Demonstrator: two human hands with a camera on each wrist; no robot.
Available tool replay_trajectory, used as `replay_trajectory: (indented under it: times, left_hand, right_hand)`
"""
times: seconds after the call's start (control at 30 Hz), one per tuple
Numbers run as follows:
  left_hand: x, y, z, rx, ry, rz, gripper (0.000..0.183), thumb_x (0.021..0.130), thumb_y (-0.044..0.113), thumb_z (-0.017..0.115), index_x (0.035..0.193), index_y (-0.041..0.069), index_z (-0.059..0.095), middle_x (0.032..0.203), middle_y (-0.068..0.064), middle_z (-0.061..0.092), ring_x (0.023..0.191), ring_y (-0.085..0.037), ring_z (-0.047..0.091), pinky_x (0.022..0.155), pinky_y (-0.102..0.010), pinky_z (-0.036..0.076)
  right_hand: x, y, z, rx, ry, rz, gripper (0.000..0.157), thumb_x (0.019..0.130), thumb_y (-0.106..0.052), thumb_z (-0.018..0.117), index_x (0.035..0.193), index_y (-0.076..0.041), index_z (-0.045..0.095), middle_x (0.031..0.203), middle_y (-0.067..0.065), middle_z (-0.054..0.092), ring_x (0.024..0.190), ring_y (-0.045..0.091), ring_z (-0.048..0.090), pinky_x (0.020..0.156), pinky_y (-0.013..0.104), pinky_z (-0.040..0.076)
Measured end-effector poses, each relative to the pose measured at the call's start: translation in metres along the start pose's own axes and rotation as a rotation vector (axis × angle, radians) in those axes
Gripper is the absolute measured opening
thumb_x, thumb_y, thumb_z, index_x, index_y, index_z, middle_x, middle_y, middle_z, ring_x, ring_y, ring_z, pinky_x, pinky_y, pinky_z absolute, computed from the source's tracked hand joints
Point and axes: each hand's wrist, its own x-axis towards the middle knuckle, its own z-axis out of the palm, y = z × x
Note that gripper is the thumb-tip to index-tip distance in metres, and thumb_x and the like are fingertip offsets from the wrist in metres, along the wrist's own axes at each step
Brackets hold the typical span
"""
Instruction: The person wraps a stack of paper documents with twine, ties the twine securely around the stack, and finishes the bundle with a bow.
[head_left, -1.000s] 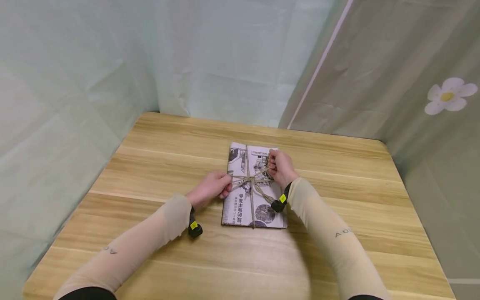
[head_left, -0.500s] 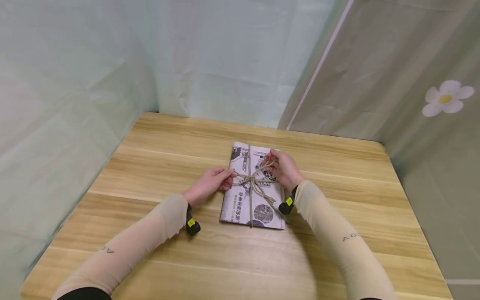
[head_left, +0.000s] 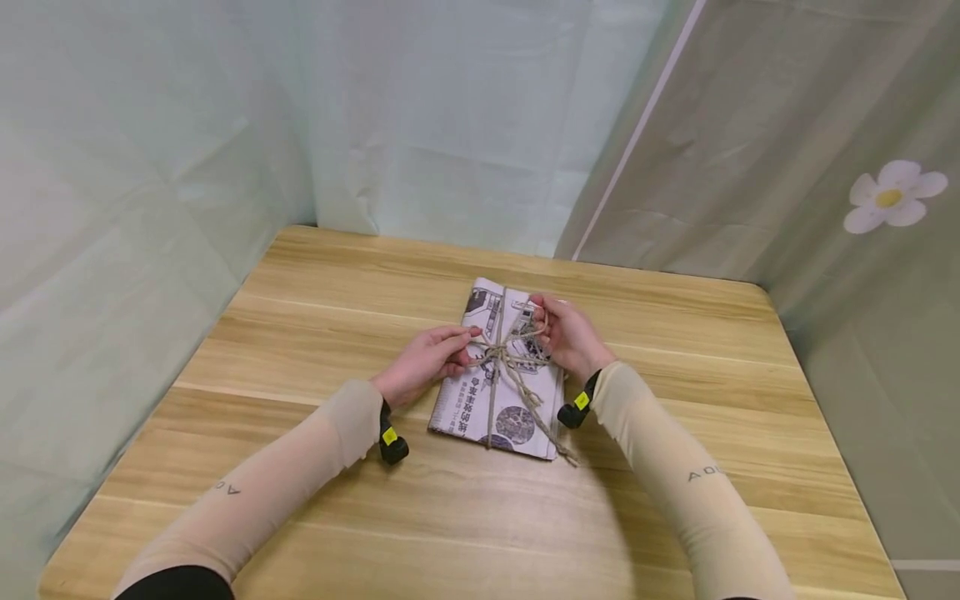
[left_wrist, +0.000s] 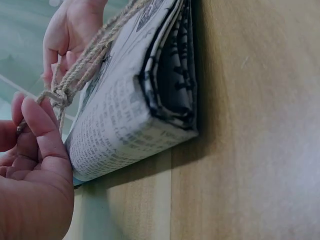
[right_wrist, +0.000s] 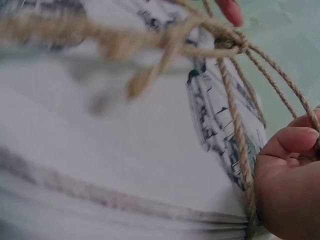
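A folded newspaper bundle point(head_left: 457, 408) lies flat on the table, jute twine point(head_left: 497, 352) crossing it both ways and knotted near its middle. My left hand point(head_left: 427, 358) is at the bundle's left edge. In the left wrist view, its thumb and fingers pinch a strand of twine point(left_wrist: 52, 96) beside the knot. Above the upper right part of the paper, my right hand point(head_left: 570, 337) curls its fingers round a twine loop, seen too in the right wrist view, where two strands point(right_wrist: 280, 75) run from the knot into the hand point(right_wrist: 292, 175). Loose twine ends point(head_left: 555, 442) trail past the bundle's front right corner.
The wooden table point(head_left: 315, 283) extends round the bundle on all sides. Pale curtains point(head_left: 465, 125) hang behind it and on the left; a grey-brown curtain with a white flower print point(head_left: 892, 197) is at the right.
The newspaper bundle has turned slightly clockwise, its front edge shifting left. My right hand has drawn away from the loose twine ends, which now show fully. Both hands keep hold of the twine.
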Motion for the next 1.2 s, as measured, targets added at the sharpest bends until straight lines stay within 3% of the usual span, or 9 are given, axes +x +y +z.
replay_trajectory:
  times: [0.13,0.3,0.47,0.57,0.67,0.8,1.03,1.2]
  left_hand:
    - [0.001,0.0,0.0,0.046,-0.012,0.003,0.037,0.103,0.021,0.054,0.139,0.009,0.056,0.089,-0.01,0.06,0.082,-0.017,0.06,0.073,-0.023,0.054]
    - [0.001,0.001,0.002,0.105,-0.043,0.013,0.039,0.105,0.018,0.051,0.143,0.009,0.052,0.099,-0.015,0.061,0.087,-0.019,0.061,0.077,-0.026,0.055]
    - [0.004,0.003,0.0,0.125,-0.067,-0.006,0.035,0.105,0.015,0.049,0.137,0.001,0.05,0.106,-0.018,0.061,0.087,-0.022,0.062,0.079,-0.03,0.056]
    - [0.007,0.005,-0.003,0.229,-0.036,0.02,0.028,0.104,0.016,0.051,0.125,-0.002,0.053,0.101,-0.018,0.063,0.084,-0.024,0.062,0.076,-0.032,0.057]
    - [0.008,0.008,-0.007,0.399,0.029,0.09,0.024,0.102,0.018,0.055,0.117,-0.001,0.057,0.097,-0.015,0.064,0.082,-0.023,0.063,0.074,-0.034,0.057]
    - [0.007,0.009,-0.013,0.562,0.083,0.138,0.025,0.099,0.016,0.057,0.119,0.001,0.058,0.094,-0.012,0.064,0.079,-0.022,0.062,0.072,-0.035,0.056]
    - [-0.003,0.014,-0.017,0.668,0.055,0.095,0.032,0.097,0.02,0.06,0.124,0.004,0.057,0.092,-0.011,0.065,0.08,-0.028,0.063,0.071,-0.038,0.054]
    - [-0.007,0.013,-0.027,0.715,0.046,0.063,0.036,0.099,0.028,0.059,0.127,0.005,0.058,0.097,-0.012,0.066,0.085,-0.027,0.063,0.074,-0.034,0.052]
  right_hand:
    - [0.002,0.005,0.0,-0.107,0.011,-0.005,0.031,0.108,-0.022,0.041,0.131,-0.002,0.049,0.072,-0.003,0.052,0.057,0.006,0.041,0.045,0.017,0.03]
    - [0.003,0.008,0.001,-0.235,0.025,-0.023,0.039,0.109,-0.022,0.039,0.139,0.001,0.046,0.074,-0.003,0.049,0.058,0.006,0.041,0.045,0.018,0.03]
    - [0.005,0.006,-0.001,-0.298,0.027,-0.018,0.039,0.109,-0.022,0.041,0.14,0.001,0.047,0.075,-0.002,0.05,0.059,0.007,0.043,0.047,0.02,0.031]
    - [0.005,0.003,-0.002,-0.402,0.029,-0.044,0.038,0.108,-0.022,0.044,0.136,0.003,0.048,0.079,0.001,0.052,0.062,0.01,0.044,0.049,0.021,0.033]
    - [0.003,0.0,-0.003,-0.571,0.065,-0.092,0.037,0.106,-0.022,0.049,0.131,0.005,0.05,0.087,0.006,0.056,0.068,0.013,0.051,0.055,0.023,0.04]
    - [-0.001,-0.004,-0.006,-0.759,0.134,-0.129,0.038,0.103,-0.025,0.054,0.132,0.001,0.052,0.104,0.012,0.061,0.082,0.02,0.06,0.065,0.025,0.049]
    - [-0.015,-0.015,-0.013,-0.868,0.159,-0.175,0.042,0.102,-0.024,0.053,0.138,-0.001,0.05,0.121,0.02,0.059,0.093,0.029,0.057,0.07,0.031,0.049]
    - [-0.03,-0.023,-0.021,-0.96,0.132,-0.2,0.045,0.104,-0.029,0.051,0.14,-0.002,0.048,0.126,0.02,0.057,0.102,0.034,0.057,0.082,0.045,0.051]
